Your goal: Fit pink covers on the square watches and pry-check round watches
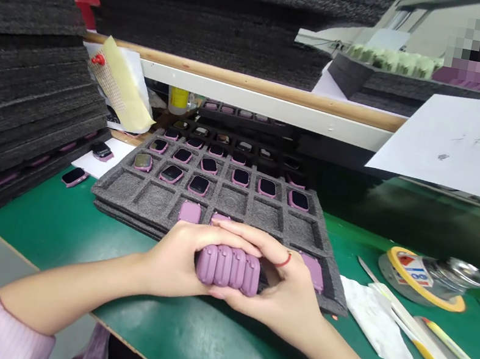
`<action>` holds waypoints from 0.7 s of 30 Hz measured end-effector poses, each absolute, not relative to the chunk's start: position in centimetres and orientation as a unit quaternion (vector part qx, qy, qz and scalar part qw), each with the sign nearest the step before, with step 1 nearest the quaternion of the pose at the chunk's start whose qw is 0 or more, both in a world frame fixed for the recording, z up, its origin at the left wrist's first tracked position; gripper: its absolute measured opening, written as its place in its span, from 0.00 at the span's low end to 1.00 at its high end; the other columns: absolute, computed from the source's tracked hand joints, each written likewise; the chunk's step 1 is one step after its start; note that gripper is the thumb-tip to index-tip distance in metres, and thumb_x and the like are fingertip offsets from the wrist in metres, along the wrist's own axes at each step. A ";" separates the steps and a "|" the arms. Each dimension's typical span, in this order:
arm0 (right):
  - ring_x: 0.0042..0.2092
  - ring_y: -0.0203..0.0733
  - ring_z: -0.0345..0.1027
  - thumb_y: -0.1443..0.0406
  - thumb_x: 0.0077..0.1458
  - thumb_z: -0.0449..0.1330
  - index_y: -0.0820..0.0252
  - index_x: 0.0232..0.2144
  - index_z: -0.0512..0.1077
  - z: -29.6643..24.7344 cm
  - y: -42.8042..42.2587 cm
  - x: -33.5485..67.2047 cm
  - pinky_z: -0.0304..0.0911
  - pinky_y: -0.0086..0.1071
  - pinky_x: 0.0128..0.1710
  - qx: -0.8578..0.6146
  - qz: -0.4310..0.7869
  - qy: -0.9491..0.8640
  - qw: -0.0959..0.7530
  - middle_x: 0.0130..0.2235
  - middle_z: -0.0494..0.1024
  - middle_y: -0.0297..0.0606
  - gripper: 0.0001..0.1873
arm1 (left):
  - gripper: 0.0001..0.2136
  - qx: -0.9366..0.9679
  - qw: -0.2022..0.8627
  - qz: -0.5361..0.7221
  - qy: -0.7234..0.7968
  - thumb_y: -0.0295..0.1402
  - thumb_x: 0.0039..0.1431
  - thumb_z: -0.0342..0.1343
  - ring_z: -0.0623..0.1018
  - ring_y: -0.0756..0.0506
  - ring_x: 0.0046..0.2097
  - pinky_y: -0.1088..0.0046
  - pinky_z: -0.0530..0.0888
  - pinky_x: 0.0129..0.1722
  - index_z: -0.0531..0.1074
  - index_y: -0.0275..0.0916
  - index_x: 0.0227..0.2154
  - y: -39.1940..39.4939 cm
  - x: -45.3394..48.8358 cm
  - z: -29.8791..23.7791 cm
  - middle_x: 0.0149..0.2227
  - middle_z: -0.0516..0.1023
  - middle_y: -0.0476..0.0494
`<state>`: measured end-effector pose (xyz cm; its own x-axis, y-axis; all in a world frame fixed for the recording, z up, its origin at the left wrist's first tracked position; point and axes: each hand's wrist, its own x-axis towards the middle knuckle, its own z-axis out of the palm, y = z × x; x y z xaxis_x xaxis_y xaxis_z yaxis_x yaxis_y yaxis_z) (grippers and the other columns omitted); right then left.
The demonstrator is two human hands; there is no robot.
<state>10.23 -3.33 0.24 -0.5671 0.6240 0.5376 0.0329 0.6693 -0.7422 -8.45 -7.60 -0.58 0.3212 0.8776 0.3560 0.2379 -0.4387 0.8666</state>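
Both my hands grip a row of several purple smartwatch cases point(228, 268), pressed side by side. My left hand point(182, 256) wraps round the row's left end. My right hand point(286, 287), with a red ring on one finger, closes round the right end, its fingers reaching over the top. Behind the hands lies a grey foam tray point(149, 193) with square compartments. Dark-screened purple watches point(209, 165) sit in its farther rows. In the nearer row are plain purple pieces, one point(189, 212) left of my hands and another point(313, 271) partly hidden by my right hand.
Two loose watches point(74, 177) lie left of the tray, one on white paper. Stacked black foam trays point(20, 54) rise at the left. A shelf edge point(258, 99) crosses above. Rightward are a roll of tape point(392, 265), a metal-topped jar point(454, 279), a tissue point(377, 321) and pen-like tools.
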 end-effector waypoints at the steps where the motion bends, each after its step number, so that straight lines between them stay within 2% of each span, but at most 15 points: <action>1: 0.52 0.49 0.77 0.60 0.44 0.76 0.50 0.56 0.73 0.2 -3.3 10.3 0.72 0.40 0.56 -0.199 0.345 -0.815 0.421 0.52 0.82 0.38 0.35 | 0.20 0.734 0.353 0.435 0.384 0.41 0.55 0.67 0.82 0.41 0.48 0.67 0.75 0.51 0.78 0.43 0.50 -7.6 -8.5 -0.7 0.47 0.83 0.42; 5: 0.53 0.46 0.77 0.62 0.44 0.76 0.48 0.57 0.72 0.2 -3.4 10.4 0.71 0.37 0.57 -0.187 0.339 -0.821 0.420 0.53 0.81 0.35 0.36 | 0.19 0.748 0.329 0.435 0.379 0.42 0.56 0.66 0.82 0.41 0.46 0.67 0.76 0.50 0.78 0.44 0.50 -7.4 -8.6 -0.9 0.46 0.83 0.43; 8: 0.56 0.47 0.74 0.61 0.46 0.76 0.47 0.58 0.70 0.4 -3.6 10.5 0.69 0.40 0.59 -0.185 0.359 -0.817 0.411 0.56 0.79 0.36 0.37 | 0.19 0.747 0.331 0.443 0.369 0.40 0.56 0.67 0.82 0.41 0.48 0.67 0.75 0.52 0.78 0.44 0.50 -7.4 -8.4 -0.7 0.47 0.83 0.43; 10: 0.61 0.51 0.70 0.53 0.46 0.74 0.46 0.60 0.67 0.5 -3.5 10.6 0.67 0.44 0.61 -0.193 0.413 -0.794 0.402 0.60 0.75 0.39 0.40 | 0.18 0.740 0.341 0.452 0.362 0.39 0.56 0.67 0.81 0.41 0.51 0.65 0.74 0.54 0.78 0.44 0.50 -7.4 -8.3 -0.4 0.49 0.82 0.43; 12: 0.64 0.53 0.65 0.44 0.50 0.68 0.46 0.63 0.63 0.6 -3.4 10.8 0.68 0.46 0.60 -0.204 0.492 -0.759 0.375 0.63 0.71 0.42 0.42 | 0.16 0.738 0.349 0.458 0.352 0.36 0.57 0.66 0.80 0.40 0.53 0.61 0.72 0.58 0.78 0.44 0.49 -7.3 -8.1 -0.1 0.49 0.82 0.44; 14: 0.63 0.54 0.66 0.40 0.53 0.62 0.48 0.64 0.61 0.7 -3.2 10.8 0.71 0.46 0.57 -0.210 0.552 -0.733 0.337 0.63 0.70 0.44 0.42 | 0.14 0.745 0.343 0.463 0.335 0.34 0.59 0.64 0.79 0.40 0.53 0.58 0.70 0.60 0.79 0.45 0.48 -7.3 -7.9 0.0 0.48 0.83 0.44; 15: 0.63 0.54 0.67 0.40 0.52 0.63 0.49 0.64 0.60 0.7 -3.2 10.8 0.72 0.46 0.56 -0.212 0.565 -0.729 0.323 0.62 0.71 0.45 0.43 | 0.13 0.751 0.336 0.467 0.323 0.34 0.59 0.64 0.80 0.40 0.53 0.58 0.69 0.60 0.80 0.45 0.47 -7.2 -7.8 0.1 0.47 0.83 0.43; 18: 0.61 0.55 0.69 0.46 0.41 0.74 0.50 0.65 0.60 0.6 -3.4 10.3 0.69 0.47 0.59 -0.219 0.540 -0.742 0.332 0.62 0.72 0.45 0.52 | 0.12 0.769 0.328 0.468 0.288 0.38 0.60 0.64 0.78 0.40 0.52 0.59 0.68 0.60 0.81 0.46 0.46 -7.1 -7.8 -0.2 0.47 0.82 0.41; 21: 0.60 0.53 0.71 0.58 0.38 0.78 0.49 0.66 0.57 0.4 -4.0 9.7 0.69 0.46 0.59 -0.236 0.479 -0.754 0.383 0.65 0.67 0.45 0.56 | 0.14 0.779 0.326 0.451 0.289 0.39 0.60 0.63 0.73 0.38 0.59 0.57 0.67 0.62 0.80 0.49 0.49 -7.1 -8.1 -0.7 0.53 0.76 0.39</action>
